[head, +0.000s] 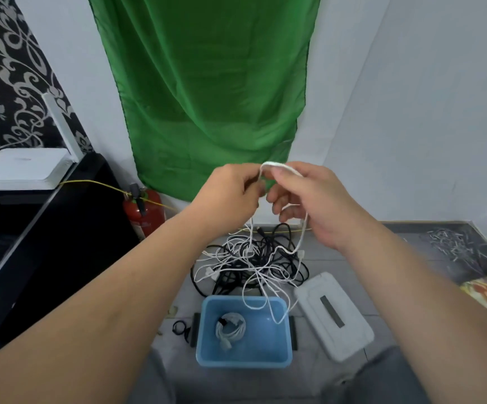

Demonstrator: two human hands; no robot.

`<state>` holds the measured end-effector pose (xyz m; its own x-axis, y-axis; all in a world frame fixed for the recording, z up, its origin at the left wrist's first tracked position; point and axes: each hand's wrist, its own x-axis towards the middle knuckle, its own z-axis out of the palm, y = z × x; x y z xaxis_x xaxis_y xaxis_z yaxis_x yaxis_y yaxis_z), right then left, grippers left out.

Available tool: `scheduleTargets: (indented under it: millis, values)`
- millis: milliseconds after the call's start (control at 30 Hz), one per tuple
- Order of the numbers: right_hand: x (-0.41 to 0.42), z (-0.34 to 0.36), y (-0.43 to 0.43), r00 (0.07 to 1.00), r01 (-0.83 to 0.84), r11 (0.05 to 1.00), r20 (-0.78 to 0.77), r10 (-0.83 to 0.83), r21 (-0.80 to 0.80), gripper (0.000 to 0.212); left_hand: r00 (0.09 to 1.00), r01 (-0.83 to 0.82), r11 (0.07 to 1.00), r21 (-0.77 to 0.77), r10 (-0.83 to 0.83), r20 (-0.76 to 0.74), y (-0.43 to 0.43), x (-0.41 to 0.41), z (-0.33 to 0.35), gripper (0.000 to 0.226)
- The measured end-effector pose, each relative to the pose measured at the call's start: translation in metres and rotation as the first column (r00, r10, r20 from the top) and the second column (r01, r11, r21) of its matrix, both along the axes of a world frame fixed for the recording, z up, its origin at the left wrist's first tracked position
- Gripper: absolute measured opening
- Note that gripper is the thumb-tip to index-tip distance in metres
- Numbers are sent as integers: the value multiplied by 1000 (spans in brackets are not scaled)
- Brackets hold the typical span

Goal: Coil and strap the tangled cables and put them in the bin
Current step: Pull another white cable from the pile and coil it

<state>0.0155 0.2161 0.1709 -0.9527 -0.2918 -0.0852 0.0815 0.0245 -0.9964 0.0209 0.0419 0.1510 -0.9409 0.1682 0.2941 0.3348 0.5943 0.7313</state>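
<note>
Both hands are raised above the floor, close together. My left hand (233, 193) pinches one end of a loop of thin white cable (303, 234), and my right hand (309, 199) grips the other side of that loop. The cable hangs down from them into a tangled pile of black and white cables (251, 263) on the grey floor. A blue bin (243, 360) stands in front of the pile. Inside it lies one coiled white cable (230, 328) bound with a black strap. Loose white loops dangle over the bin's far rim.
A white lid (334, 316) lies right of the bin. Black straps (181, 328) lie left of it. A red fire extinguisher (144, 211) stands by the wall, with a dark cabinet (47, 243) and white box (22, 170) at left. Green cloth (207, 91) hangs behind.
</note>
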Motion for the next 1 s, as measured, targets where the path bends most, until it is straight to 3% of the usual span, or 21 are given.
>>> scheduleTargets:
  millis: [133,267,333,433,533,633,767,900,1000]
  values:
    - [12,-4,-12,978,160,980,157,-141,-115,26,993,-41,998,-50,46,106,8,7,-26,17]
    - [7,-17,-13,954,281,957,130,-269,-79,20,953,-36,994,-102,65,297,7,0,-64,15]
    - [1,-26,-12,939,333,942,97,-329,-27,20,927,5,978,-207,73,367,1,-6,-90,21]
    - [-12,-47,-10,932,352,933,61,-356,74,22,891,134,882,-451,92,444,-6,-16,-131,17]
    - [-24,-70,-13,947,300,937,64,-315,179,23,823,244,771,-588,156,546,-5,-20,-173,14]
    - [-43,-88,-18,956,264,932,61,-286,247,18,765,317,726,-610,185,617,3,-30,-217,15]
    - [-58,-119,-17,979,201,870,-77,-187,450,35,672,384,725,-572,205,711,14,-35,-271,26]
    - [-66,-153,-6,971,185,717,-238,-27,672,53,570,477,722,-500,179,802,24,-40,-308,30]
    - [-69,-172,2,978,119,674,-203,46,729,53,514,495,744,-449,166,841,29,-45,-320,19]
